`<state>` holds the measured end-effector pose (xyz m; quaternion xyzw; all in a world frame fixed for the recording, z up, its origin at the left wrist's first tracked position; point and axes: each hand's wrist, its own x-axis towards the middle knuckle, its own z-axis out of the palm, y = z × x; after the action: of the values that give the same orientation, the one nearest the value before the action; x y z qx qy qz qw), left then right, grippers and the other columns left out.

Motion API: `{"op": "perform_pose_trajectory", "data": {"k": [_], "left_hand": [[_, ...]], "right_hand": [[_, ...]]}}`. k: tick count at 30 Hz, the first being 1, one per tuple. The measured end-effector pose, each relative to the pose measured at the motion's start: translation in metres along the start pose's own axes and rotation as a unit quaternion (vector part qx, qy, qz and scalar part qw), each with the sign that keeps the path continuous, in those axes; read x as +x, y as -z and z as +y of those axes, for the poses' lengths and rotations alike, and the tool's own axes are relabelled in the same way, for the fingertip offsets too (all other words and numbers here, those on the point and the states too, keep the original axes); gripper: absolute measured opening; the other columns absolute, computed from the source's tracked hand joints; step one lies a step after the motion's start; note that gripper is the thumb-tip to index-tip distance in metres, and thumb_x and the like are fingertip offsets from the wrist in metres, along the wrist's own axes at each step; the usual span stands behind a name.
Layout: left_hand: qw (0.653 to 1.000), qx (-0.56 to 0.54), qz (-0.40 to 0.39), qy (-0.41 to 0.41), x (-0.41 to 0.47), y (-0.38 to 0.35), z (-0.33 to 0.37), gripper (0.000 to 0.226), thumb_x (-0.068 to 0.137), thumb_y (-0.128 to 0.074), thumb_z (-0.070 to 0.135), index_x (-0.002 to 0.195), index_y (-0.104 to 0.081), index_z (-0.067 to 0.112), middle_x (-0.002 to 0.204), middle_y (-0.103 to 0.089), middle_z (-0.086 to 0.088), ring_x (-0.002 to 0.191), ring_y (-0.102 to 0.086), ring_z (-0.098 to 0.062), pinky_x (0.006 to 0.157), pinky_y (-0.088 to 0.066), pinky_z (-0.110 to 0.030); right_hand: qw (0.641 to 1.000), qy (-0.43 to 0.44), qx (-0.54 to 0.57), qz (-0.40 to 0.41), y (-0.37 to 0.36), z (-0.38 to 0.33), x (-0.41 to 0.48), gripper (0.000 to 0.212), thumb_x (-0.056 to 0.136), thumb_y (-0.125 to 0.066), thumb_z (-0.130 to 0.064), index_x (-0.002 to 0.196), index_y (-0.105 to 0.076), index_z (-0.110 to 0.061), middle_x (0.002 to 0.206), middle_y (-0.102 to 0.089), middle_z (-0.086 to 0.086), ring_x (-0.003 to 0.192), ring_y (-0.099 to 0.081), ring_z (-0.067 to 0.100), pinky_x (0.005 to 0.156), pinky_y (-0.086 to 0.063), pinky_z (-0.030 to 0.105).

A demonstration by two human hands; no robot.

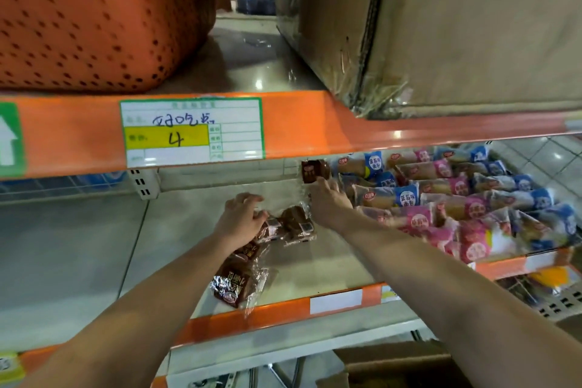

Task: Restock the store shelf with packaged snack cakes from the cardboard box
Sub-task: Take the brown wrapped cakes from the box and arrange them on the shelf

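Note:
Both my arms reach into the middle shelf. My right hand pinches a brown snack cake pack upright at the back, beside the blue and pink packs. My left hand rests with curled fingers on a loose heap of brown cake packs. Another brown pack lies under my left forearm near the shelf's front edge. The open cardboard box stands on the floor below, partly cut off by the frame.
Blue and pink wrapped bread packs fill the right part of the shelf. The orange beam above carries a price label. On top sit an orange perforated bundle and a large carton. The shelf's left side is bare metal.

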<state>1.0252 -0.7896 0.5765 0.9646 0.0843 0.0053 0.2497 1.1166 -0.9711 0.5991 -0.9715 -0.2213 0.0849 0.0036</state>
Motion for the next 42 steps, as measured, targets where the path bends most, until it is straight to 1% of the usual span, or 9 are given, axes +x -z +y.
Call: {"op": "perform_pose_trajectory", "data": {"k": [3,10,15,17,22,27,30,35,42], "left_hand": [[1.0,0.002,0.01,-0.003,0.002,-0.001,-0.001,0.043,0.097,-0.049,0.031,0.137,-0.043,0.016,0.146,-0.036,-0.008,0.133,-0.032,-0.03,0.11,-0.028,-0.039],[0.999,-0.019,0.016,-0.024,0.008,-0.004,0.01,0.039,0.095,-0.049,0.028,0.133,-0.046,0.017,0.141,-0.04,-0.007,0.117,-0.05,-0.028,0.102,-0.042,-0.044],[0.998,-0.011,0.022,-0.05,0.011,-0.011,0.02,0.037,0.095,-0.051,0.026,0.131,-0.048,0.015,0.14,-0.043,-0.008,0.121,-0.046,-0.03,0.104,-0.039,-0.044],[0.998,-0.009,0.018,-0.057,0.011,-0.014,0.022,0.037,0.095,-0.051,0.026,0.131,-0.049,0.015,0.139,-0.044,-0.009,0.116,-0.051,-0.031,0.102,-0.041,-0.044],[0.998,0.01,0.02,-0.06,0.009,-0.02,0.022,0.037,0.095,-0.049,0.029,0.13,-0.049,0.018,0.14,-0.044,-0.005,0.13,-0.036,-0.025,0.104,-0.039,-0.044],[0.998,0.027,0.021,-0.062,0.008,-0.018,0.018,0.036,0.094,-0.049,0.028,0.13,-0.05,0.019,0.139,-0.046,-0.004,0.13,-0.036,-0.025,0.106,-0.035,-0.04],[0.996,0.045,0.027,-0.067,0.008,-0.017,0.014,0.037,0.095,-0.049,0.028,0.13,-0.05,0.019,0.139,-0.047,-0.003,0.13,-0.036,-0.024,0.107,-0.033,-0.037],[0.996,0.053,0.019,-0.071,0.008,-0.011,0.006,0.037,0.096,-0.047,0.03,0.132,-0.048,0.02,0.14,-0.046,-0.003,0.13,-0.037,-0.024,0.109,-0.032,-0.039],[0.997,0.038,0.009,-0.073,0.009,-0.004,0.002,0.038,0.095,-0.049,0.031,0.131,-0.048,0.02,0.139,-0.048,-0.004,0.13,-0.041,-0.027,0.111,-0.029,-0.038]], "right_hand": [[0.998,-0.013,0.012,-0.06,-0.012,-0.002,-0.002,0.057,0.093,-0.048,-0.015,0.146,-0.029,-0.016,0.151,-0.023,0.013,0.136,-0.025,0.039,0.106,-0.034,0.051],[0.997,0.008,0.023,-0.072,-0.024,0.005,-0.004,0.05,0.09,-0.05,-0.035,0.137,-0.04,-0.022,0.143,-0.032,0.01,0.134,-0.028,0.043,0.105,-0.035,0.057],[0.998,0.004,0.016,-0.057,-0.031,0.005,-0.017,0.052,0.097,-0.041,-0.037,0.146,-0.027,-0.023,0.152,-0.019,0.006,0.137,-0.02,0.045,0.103,-0.036,0.054],[0.998,0.0,0.03,-0.051,-0.033,0.005,-0.021,0.052,0.1,-0.036,-0.039,0.148,-0.023,-0.024,0.156,-0.013,0.004,0.141,-0.011,0.044,0.107,-0.031,0.054],[0.996,-0.004,0.054,-0.073,-0.042,-0.001,-0.024,0.059,0.102,-0.032,-0.037,0.153,-0.005,-0.027,0.161,0.011,0.002,0.144,0.012,0.04,0.115,-0.005,0.055],[0.996,0.006,0.06,-0.064,-0.047,-0.013,-0.026,0.065,0.099,-0.038,-0.043,0.153,-0.003,-0.029,0.16,0.013,0.003,0.143,0.02,0.036,0.115,0.003,0.054],[0.997,0.023,0.052,-0.054,-0.047,-0.023,-0.027,0.066,0.098,-0.039,-0.045,0.153,-0.005,-0.03,0.161,0.003,0.002,0.145,0.011,0.036,0.116,-0.004,0.053],[0.997,0.075,-0.015,0.014,-0.042,-0.027,-0.03,0.078,0.088,-0.057,-0.035,0.152,-0.014,-0.023,0.15,-0.034,0.001,0.137,-0.024,0.031,0.105,-0.028,0.046],[0.991,0.041,0.118,0.042,-0.05,-0.02,-0.034,0.062,0.093,-0.051,-0.035,0.146,-0.025,-0.02,0.142,-0.043,0.009,0.129,-0.038,0.032,0.104,-0.034,0.045]]}}
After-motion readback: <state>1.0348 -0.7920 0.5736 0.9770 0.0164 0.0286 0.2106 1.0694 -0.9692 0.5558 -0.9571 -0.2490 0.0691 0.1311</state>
